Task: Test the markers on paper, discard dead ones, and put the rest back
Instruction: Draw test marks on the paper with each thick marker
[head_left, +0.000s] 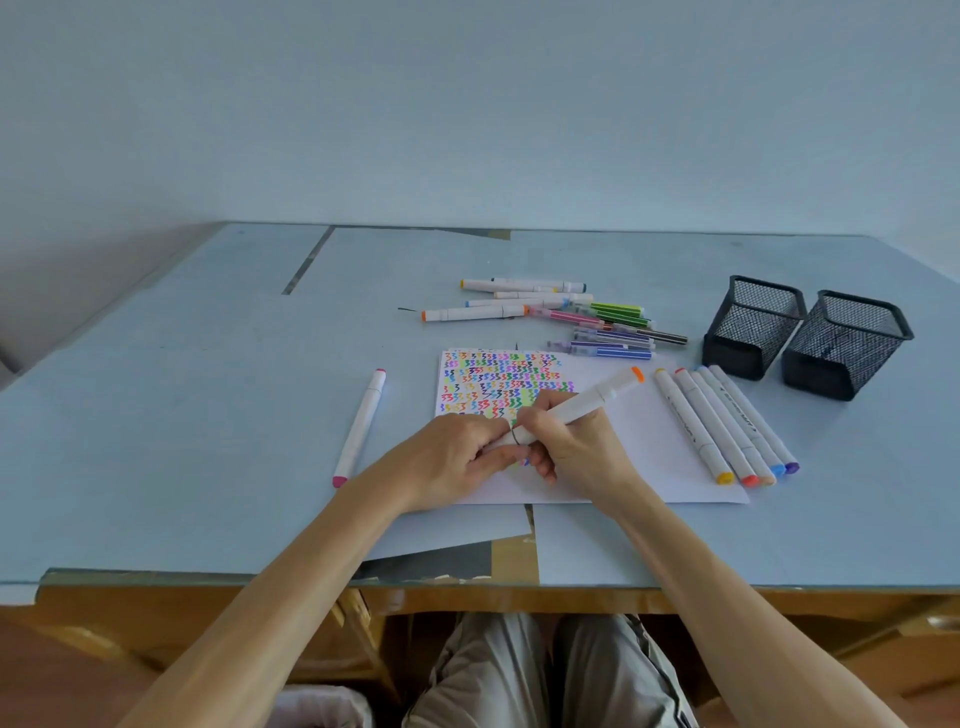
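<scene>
— Blue-grey tabletop (208, 415), largest item. What lies on it?

— White paper sheet (639, 436) near the front edge, centre; its upper-left part is filled with rows of coloured squiggles (498, 379).

— Containers?

— Two black mesh pen holders (805, 338), side by side, at 2 o'clock from the sheet, standing apart from it.

— Loose stock?

— Heap of markers (561, 312) at 12 o'clock from the sheet: white barrels to the left, thin coloured pens to the right. Row of five white markers (727, 426) on the sheet's right part, at 3 o'clock from the hands, lying parallel, coloured caps toward the person. One pink-capped marker (360, 426) lies alone on the tabletop at 9 o'clock, well apart from the sheet.

— Item in use?

— White marker with orange cap (582, 402), tilted, cap end pointing to 2 o'clock, lower end over the sheet. Right hand (576, 447): fingers curled round the barrel. Left hand (457, 457): fingers pinch the barrel's lower end. Tip hidden by the hands.
</scene>
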